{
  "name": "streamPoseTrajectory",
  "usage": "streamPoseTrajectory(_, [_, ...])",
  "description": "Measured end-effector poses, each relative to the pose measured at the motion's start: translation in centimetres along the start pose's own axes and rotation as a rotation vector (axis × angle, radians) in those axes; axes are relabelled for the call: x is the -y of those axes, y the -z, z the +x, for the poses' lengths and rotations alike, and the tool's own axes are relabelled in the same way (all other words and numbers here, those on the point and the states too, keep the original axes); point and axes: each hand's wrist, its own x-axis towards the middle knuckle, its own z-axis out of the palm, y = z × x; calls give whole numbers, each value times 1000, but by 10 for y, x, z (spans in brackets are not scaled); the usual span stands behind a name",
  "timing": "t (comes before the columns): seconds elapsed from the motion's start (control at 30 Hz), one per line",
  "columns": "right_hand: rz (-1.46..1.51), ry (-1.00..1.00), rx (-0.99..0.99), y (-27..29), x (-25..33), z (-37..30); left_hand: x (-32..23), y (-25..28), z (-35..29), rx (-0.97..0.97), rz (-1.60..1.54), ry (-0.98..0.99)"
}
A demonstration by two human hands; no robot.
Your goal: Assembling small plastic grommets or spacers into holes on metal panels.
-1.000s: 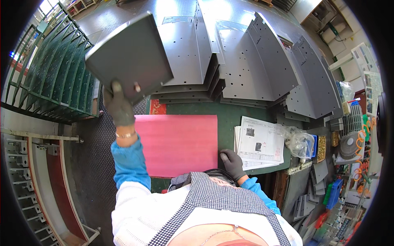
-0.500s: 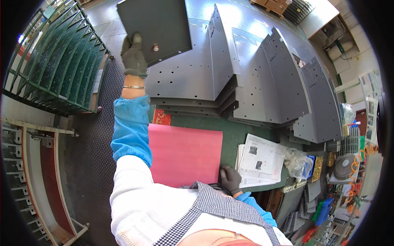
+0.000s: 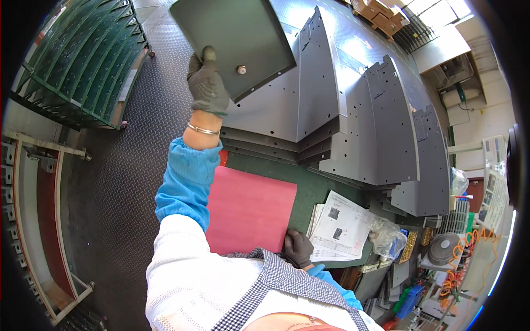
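A dark flat metal panel with a small round fitting near its lower edge is raised at the upper middle. My left hand, in a grey glove, grips it by its left edge, with the thumb on its face and the other fingers partly hidden. Behind it lies a stack of bent grey sheet-metal parts with punched holes. At the bench's near edge my right hand, also gloved, rests with its fingers curled in; whatever it holds, if anything, is hidden. Beside it lie a pink sheet and printed papers.
More bent grey panels stand on the green bench. A green slotted rack is on the left, above a white-framed cart. At right are a plastic bag, a fan and a coiled orange hose.
The whole view has shifted and turned a little. The panel remains in my left hand, tilted slightly differently and looking lighter. My right hand stays at the bench's near edge.
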Motion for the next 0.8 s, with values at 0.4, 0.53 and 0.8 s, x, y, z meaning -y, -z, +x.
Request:
streamPoseTrajectory(0.4, [-12, -66, 16, 13, 0, -1, -48, 6, -62, -4, -201, 213])
streamPoseTrajectory(0.53, [40, -56, 20, 14, 6, -2, -59, 42, -102, 20, -70, 157])
streamPoseTrajectory(0.8, [25, -67, -6, 12, 10, -2, -65, 103, -204, 125, 108, 258])
